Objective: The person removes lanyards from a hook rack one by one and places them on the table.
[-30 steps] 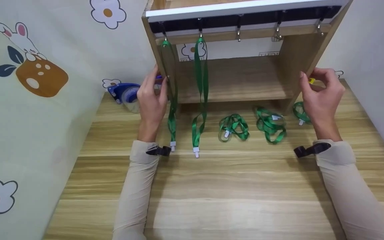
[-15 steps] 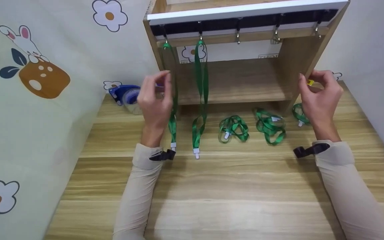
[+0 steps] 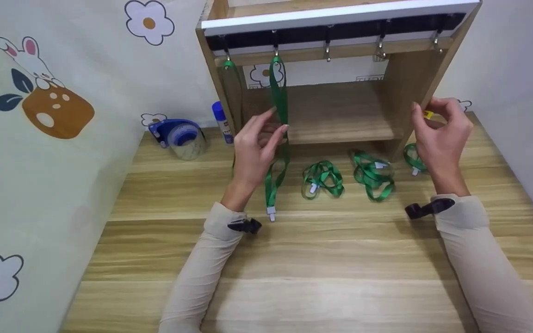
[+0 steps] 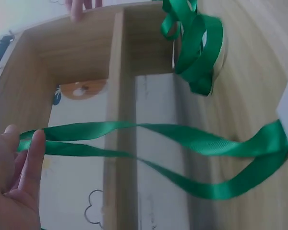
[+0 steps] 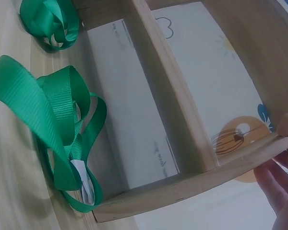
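A wooden shelf rack (image 3: 405, 78) stands at the back of the table, with a row of hooks (image 3: 327, 45) under its top. Two green lanyards hang from the left hooks. My left hand (image 3: 278, 121) is at the second hanging lanyard (image 3: 279, 92), its straight fingers (image 4: 31, 163) touching the ribbon (image 4: 182, 136). The first lanyard (image 3: 229, 69) hangs mostly behind that arm. My right hand (image 3: 426, 110) grips the rack's right side panel (image 5: 182, 191), thumb in front and fingers (image 5: 278, 182) behind. Three coiled green lanyards (image 3: 323, 178) (image 3: 373, 173) (image 3: 414, 157) lie on the table below the rack.
A blue tape dispenser (image 3: 178, 134) and a blue-capped glue stick (image 3: 221, 119) stand left of the rack against the patterned wall (image 3: 49, 101). The wooden table (image 3: 322, 268) stretches toward me. A plain wall closes the right side.
My left hand let go of the rack's left side panel and moved right to the second hanging lanyard. The right hand stayed on the right panel.
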Available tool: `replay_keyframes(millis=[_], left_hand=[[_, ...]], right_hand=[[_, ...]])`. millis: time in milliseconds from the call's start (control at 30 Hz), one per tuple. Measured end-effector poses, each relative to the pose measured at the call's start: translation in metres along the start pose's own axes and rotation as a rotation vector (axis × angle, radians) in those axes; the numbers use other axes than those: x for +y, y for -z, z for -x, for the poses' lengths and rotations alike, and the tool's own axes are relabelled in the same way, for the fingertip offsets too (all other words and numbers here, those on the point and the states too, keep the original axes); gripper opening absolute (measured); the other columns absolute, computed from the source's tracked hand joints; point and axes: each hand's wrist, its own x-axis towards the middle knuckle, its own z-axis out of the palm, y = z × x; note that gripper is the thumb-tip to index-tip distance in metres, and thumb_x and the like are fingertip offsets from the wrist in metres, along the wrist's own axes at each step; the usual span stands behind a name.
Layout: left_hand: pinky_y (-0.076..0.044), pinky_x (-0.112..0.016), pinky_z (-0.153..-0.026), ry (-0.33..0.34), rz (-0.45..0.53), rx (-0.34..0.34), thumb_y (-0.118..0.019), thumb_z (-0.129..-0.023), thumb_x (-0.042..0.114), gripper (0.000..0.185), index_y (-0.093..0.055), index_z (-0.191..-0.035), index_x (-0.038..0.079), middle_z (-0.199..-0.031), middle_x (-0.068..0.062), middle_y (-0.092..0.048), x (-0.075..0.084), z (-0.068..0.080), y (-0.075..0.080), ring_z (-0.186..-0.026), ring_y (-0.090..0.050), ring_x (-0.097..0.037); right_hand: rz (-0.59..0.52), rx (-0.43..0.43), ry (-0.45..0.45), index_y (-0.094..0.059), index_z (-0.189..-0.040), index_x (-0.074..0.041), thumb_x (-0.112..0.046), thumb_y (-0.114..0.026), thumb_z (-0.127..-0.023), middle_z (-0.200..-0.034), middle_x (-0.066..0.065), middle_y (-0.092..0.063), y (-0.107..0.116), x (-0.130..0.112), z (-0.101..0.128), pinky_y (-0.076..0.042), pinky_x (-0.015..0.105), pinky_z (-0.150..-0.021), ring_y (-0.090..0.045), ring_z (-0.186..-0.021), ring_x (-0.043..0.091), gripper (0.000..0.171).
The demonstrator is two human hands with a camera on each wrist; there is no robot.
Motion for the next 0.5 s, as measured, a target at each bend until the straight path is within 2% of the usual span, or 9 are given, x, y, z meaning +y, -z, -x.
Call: replay_keyframes(millis=[167,300,400,500], left_hand=[[-0.068,-0.026,-0.084,0.070,0.085,0.006,-0.075,-0.103,0.027,0.047,-0.067,-0.143,0.003,-0.114,-0.010,-0.076,-0.002,-0.005,-0.003,-0.094,-0.081,-0.014],[-0.068,-0.027,-0.084,0.113,0.142,-0.022,-0.077,-0.103,0.025,0.038,-0.073,-0.134,0.005,-0.110,-0.008,-0.082,-0.003,-0.010,-0.005,-0.086,-0.081,-0.016],[-0.069,-0.029,-0.082,0.085,0.172,0.011,-0.078,-0.102,0.021,0.025,-0.078,-0.121,0.004,-0.105,-0.008,-0.084,-0.004,-0.015,-0.005,-0.084,-0.081,-0.017],[-0.069,-0.030,-0.077,0.005,0.144,0.088,-0.078,-0.101,0.017,0.017,-0.081,-0.112,0.003,-0.101,-0.008,-0.084,-0.005,-0.020,-0.002,-0.081,-0.080,-0.015]], right_hand=[[-0.009,0.005,-0.002,-0.075,-0.122,-0.006,-0.030,-0.079,-0.100,-0.121,0.008,-0.077,0.001,-0.002,0.000,-0.061,0.014,-0.092,-0.074,-0.118,0.012,0.033],[-0.017,0.017,0.002,-0.075,-0.121,-0.005,-0.029,-0.080,-0.100,-0.120,0.009,-0.077,0.002,-0.003,0.001,-0.062,0.016,-0.092,-0.074,-0.117,0.012,0.032],[-0.026,0.017,0.004,-0.075,-0.120,-0.004,-0.027,-0.080,-0.100,-0.119,0.010,-0.077,0.001,-0.003,0.002,-0.063,0.019,-0.093,-0.074,-0.116,0.012,0.031],[-0.031,0.015,0.009,-0.075,-0.120,-0.004,-0.028,-0.080,-0.100,-0.118,0.010,-0.077,0.000,-0.002,0.001,-0.063,0.019,-0.092,-0.074,-0.114,0.011,0.031]])
